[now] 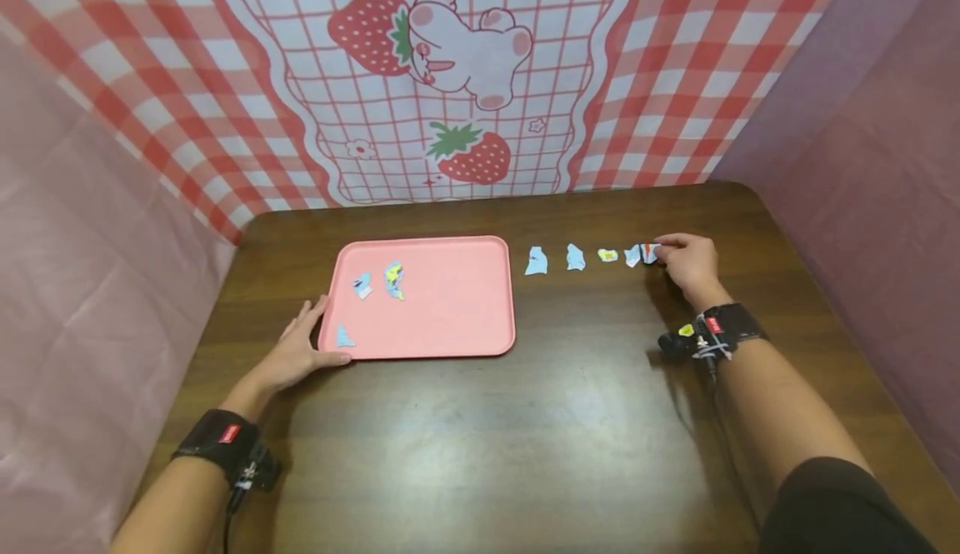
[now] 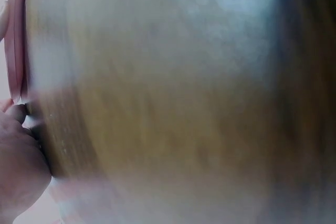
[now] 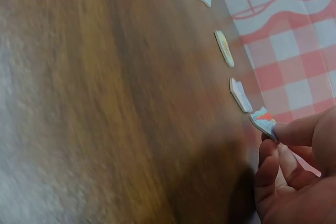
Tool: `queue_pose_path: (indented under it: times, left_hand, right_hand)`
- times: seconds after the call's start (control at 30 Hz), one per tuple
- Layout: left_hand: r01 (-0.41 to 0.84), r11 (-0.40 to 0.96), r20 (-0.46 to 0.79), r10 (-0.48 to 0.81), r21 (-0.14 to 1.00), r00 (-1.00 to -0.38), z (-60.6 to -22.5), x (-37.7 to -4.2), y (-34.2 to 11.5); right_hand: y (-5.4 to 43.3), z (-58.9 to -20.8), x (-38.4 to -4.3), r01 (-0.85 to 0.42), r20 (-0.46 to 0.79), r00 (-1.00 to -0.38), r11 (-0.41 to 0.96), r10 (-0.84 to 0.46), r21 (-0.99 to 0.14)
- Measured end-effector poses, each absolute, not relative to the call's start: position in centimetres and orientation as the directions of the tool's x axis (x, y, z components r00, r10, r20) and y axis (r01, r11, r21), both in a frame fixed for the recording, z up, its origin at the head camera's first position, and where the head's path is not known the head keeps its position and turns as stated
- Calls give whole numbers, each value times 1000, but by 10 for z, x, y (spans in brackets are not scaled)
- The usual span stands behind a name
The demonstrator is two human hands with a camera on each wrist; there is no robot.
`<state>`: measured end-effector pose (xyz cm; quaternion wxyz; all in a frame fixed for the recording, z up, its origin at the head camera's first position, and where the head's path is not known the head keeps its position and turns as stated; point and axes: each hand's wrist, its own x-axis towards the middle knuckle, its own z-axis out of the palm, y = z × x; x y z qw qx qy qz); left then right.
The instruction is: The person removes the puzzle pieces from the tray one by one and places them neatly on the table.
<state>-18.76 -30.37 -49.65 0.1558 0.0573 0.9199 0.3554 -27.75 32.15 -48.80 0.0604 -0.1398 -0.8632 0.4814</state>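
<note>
My right hand (image 1: 688, 264) pinches a small flat puzzle piece (image 3: 262, 121), printed in red, white and blue, between thumb and fingers. It lies at the right end of a row, beside a pale blue-and-white piece (image 1: 633, 255). Further left along the row come a yellow piece (image 1: 607, 255) and two light blue pieces, one narrow (image 1: 575, 257) and one wider (image 1: 536, 260). My left hand (image 1: 294, 347) rests at the near left corner of a pink tray (image 1: 450, 312), fingers spread along its rim. Inside the tray are a blue-and-white piece (image 1: 363, 285), a yellow-and-blue piece (image 1: 394, 280) and a light blue piece (image 1: 344, 336).
The brown wooden table (image 1: 480, 446) carries everything. Behind it hangs a red-and-white checked cloth (image 1: 660, 112) with strawberries, and pink cloth (image 1: 82, 246) hangs at the sides. A cable (image 1: 723, 437) runs from the right wrist's camera down across the table.
</note>
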Motion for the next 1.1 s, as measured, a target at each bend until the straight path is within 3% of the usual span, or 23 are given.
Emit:
queue_pose_path:
  times: [0.3,0.63,1.1]
  left_hand:
    - [-10,741,-249,213,671,-945,-495,-188,-304]
    - [-8,739,-248,216,674,-944,-495,-189,-302]
    - [-4,733,-238,216,681,-947,-494,-189,-300]
  right_hand:
    - [328,-491,-280,219,-57,-943,480,328,-850]
    - [337,-491,-286,252,13,-931,670,364,-699]
    - [337,-493,-288,252,21,-936,709,352,-658]
